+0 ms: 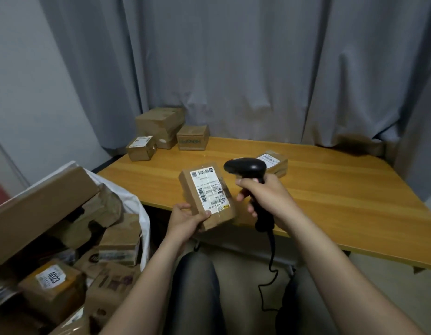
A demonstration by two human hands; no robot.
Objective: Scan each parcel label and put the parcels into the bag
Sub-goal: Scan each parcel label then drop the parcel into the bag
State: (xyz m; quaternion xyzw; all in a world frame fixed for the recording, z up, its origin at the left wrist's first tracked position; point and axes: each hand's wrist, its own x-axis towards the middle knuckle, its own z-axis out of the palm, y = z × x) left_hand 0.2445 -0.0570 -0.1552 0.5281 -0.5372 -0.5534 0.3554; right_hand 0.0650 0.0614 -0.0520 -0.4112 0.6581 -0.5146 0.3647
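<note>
my left grip [185, 220] is clamped on a brown parcel [190, 189], thumb pressed on the near end of its top face and fingers curled round its left side. it holds the parcel in the air over the near edge of the worktop [330, 197], toward the near left corner. the parcel's white label [211, 189] faces up at me; i can see barcodes, but the print is too small to read. my right grip [262, 193] is wrapped tight round the handle of a black scanner [248, 168], whose head points left at the label, just beside the parcel and apart from it. the scanner's cable [271, 267] hangs from the handle's foot and curls down in front of my knees. behind the scanner, a second labelled parcel [275, 163] lies on the worktop, partly hidden by the scanner head. at the far left corner sit three boxes close together: a large box [160, 123] at the back, a box with green print [192, 139] to its right, and a small labelled box [140, 148] in front. off the worktop's left edge, a white bag [137, 204] stands open, heaped with cardboard parcels, among them a long carton [40, 209] lying across the top and a box marked a023 [51, 285]. a grey curtain [233, 68] hangs behind the worktop.
</note>
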